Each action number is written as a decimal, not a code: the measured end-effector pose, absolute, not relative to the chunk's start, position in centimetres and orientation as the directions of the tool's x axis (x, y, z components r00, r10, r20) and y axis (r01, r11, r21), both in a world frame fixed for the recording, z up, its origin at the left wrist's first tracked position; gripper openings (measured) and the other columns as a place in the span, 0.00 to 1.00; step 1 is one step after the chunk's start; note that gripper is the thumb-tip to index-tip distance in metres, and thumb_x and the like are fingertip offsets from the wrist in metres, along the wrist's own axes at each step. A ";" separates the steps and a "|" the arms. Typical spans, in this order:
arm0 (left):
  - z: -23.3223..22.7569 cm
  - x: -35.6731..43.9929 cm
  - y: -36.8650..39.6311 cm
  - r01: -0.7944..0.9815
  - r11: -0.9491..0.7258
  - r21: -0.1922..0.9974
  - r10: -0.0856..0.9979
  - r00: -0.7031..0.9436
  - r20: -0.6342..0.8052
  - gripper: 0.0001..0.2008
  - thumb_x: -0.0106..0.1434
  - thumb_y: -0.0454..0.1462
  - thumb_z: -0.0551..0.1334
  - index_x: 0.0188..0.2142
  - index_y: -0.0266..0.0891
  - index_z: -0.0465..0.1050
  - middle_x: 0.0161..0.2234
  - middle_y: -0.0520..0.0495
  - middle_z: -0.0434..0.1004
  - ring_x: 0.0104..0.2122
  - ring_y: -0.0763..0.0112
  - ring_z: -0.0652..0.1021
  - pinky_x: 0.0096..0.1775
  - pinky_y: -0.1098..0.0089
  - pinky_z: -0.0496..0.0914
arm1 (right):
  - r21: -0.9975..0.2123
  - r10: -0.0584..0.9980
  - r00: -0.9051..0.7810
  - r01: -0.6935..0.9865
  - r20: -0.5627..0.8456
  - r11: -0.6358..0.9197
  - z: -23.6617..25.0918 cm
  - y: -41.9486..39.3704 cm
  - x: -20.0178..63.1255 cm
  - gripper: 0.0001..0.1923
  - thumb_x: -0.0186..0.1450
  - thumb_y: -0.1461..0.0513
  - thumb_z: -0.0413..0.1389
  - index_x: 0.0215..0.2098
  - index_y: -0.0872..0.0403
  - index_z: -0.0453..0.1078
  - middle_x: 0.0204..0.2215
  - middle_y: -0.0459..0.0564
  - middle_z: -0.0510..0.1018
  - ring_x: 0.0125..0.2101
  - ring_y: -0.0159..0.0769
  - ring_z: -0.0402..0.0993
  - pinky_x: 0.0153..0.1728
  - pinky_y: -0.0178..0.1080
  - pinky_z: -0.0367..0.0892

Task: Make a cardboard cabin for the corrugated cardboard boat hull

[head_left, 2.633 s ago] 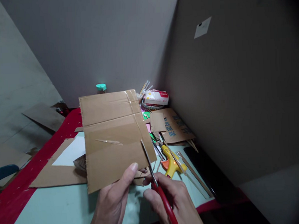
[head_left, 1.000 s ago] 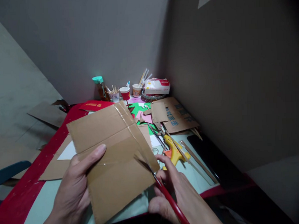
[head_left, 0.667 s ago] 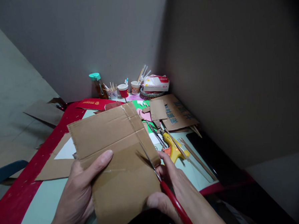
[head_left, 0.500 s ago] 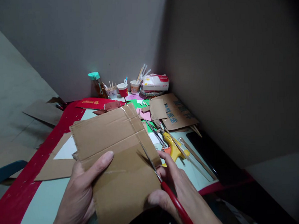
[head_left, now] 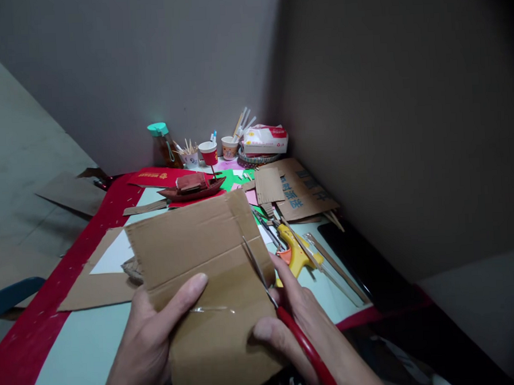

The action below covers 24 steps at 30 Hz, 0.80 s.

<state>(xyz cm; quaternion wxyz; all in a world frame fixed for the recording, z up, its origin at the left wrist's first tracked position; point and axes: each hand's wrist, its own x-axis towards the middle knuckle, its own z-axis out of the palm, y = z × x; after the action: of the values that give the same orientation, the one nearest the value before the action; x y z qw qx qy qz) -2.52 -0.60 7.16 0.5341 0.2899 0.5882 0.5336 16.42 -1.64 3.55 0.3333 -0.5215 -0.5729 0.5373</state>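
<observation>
Gripping cardboard sheet in left hand, right hand apparently cutting, red scissors

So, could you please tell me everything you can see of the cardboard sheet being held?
The cardboard sheet is brown corrugated board, roughly rectangular, creased across and crossed by clear tape strips. It is held tilted above the table. The left hand grips its lower left, thumb on top; the red-handled scissors in the right hand bite into its right side.

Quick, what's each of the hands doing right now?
Left hand: closed on the cardboard sheet, thumb on top.
Right hand: closed on the red-handled scissors, blades in the cardboard.
</observation>
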 end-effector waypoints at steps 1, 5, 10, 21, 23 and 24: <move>7.2 -2.4 -0.7 -0.225 0.277 0.934 0.908 -0.258 -0.332 0.42 0.48 0.44 0.77 0.62 0.43 0.67 0.43 0.42 0.87 0.43 0.45 0.85 0.38 0.62 0.82 | -0.965 0.955 -0.237 0.231 -0.179 -0.124 3.8 -1.6 16.5 0.48 0.59 0.49 0.65 0.71 0.51 0.51 0.35 0.49 0.77 0.38 0.46 0.75 0.41 0.45 0.70; 7.4 -2.2 -1.0 -0.244 0.287 0.926 0.907 -0.241 -0.345 0.43 0.47 0.43 0.77 0.62 0.44 0.67 0.41 0.42 0.87 0.41 0.44 0.85 0.37 0.60 0.82 | -0.961 0.950 -0.244 0.242 -0.194 -0.134 4.2 -1.7 16.7 0.50 0.58 0.50 0.66 0.72 0.48 0.49 0.39 0.51 0.77 0.42 0.48 0.75 0.44 0.47 0.69; 7.5 -2.1 -1.0 -0.286 0.299 0.910 0.907 -0.211 -0.365 0.47 0.48 0.44 0.77 0.65 0.44 0.63 0.44 0.40 0.86 0.42 0.42 0.85 0.39 0.58 0.82 | -0.955 0.965 -0.186 0.268 -0.185 -0.131 3.8 -2.1 16.5 0.39 0.64 0.52 0.61 0.69 0.48 0.54 0.33 0.46 0.77 0.34 0.42 0.73 0.35 0.40 0.69; 7.2 -2.1 -1.4 -0.219 0.347 0.912 0.885 -0.246 -0.395 0.43 0.47 0.41 0.76 0.62 0.42 0.68 0.42 0.42 0.87 0.42 0.43 0.85 0.37 0.61 0.82 | -0.957 0.946 -0.244 0.251 -0.211 -0.148 5.1 -1.1 16.2 0.49 0.61 0.48 0.58 0.72 0.53 0.44 0.31 0.45 0.72 0.36 0.45 0.70 0.41 0.47 0.65; 7.3 -2.0 -1.6 -0.215 0.354 0.910 0.882 -0.247 -0.401 0.45 0.47 0.42 0.77 0.64 0.42 0.66 0.42 0.42 0.87 0.41 0.43 0.85 0.36 0.61 0.82 | -0.948 0.947 -0.238 0.284 -0.217 -0.146 5.4 -1.2 16.3 0.48 0.62 0.47 0.58 0.73 0.51 0.43 0.32 0.47 0.73 0.38 0.47 0.70 0.44 0.50 0.64; 7.4 -2.0 -1.7 -0.215 0.354 0.910 0.882 -0.247 -0.401 0.47 0.46 0.43 0.77 0.65 0.42 0.65 0.42 0.42 0.87 0.42 0.44 0.85 0.37 0.61 0.82 | -0.946 0.947 -0.235 0.288 -0.219 -0.148 5.4 -1.3 16.3 0.48 0.62 0.47 0.58 0.73 0.50 0.42 0.33 0.47 0.73 0.39 0.48 0.70 0.45 0.50 0.64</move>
<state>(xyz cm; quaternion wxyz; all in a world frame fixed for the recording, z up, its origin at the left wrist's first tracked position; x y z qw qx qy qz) -1.96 -1.73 7.35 0.5499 0.2725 0.6120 0.4988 16.31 -1.28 5.43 0.3079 -0.5362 -0.5756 0.5352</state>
